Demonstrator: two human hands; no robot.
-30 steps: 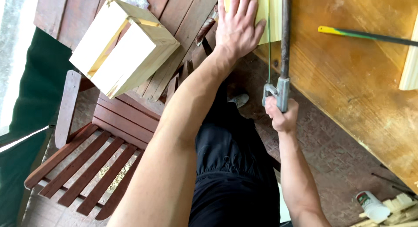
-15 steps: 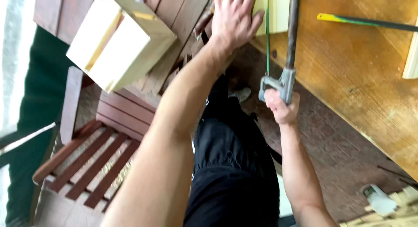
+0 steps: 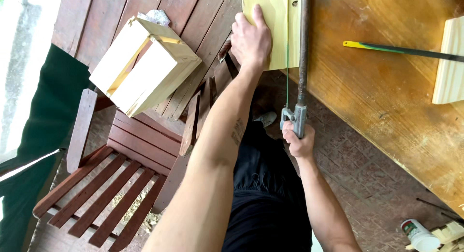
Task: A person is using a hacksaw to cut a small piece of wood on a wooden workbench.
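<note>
My left hand (image 3: 251, 37) lies flat on a pale wooden board (image 3: 278, 27) that rests at the edge of a wooden workbench (image 3: 386, 102). Fingers spread, it presses the board down. My right hand (image 3: 298, 141) grips the handle of a metal frame saw (image 3: 300, 63). The saw's thin blade runs through the board just right of my left hand, and its frame bar stands over the bench edge.
A pale wooden box (image 3: 145, 63) sits on a dark red slatted table. A red slatted chair (image 3: 111, 179) stands below it. A loose saw blade (image 3: 401, 49) and another pale board (image 3: 449, 63) lie on the bench. A white bottle (image 3: 418, 232) is on the brick floor.
The saw and my right hand have shifted slightly along the cut. My left hand still presses the board.
</note>
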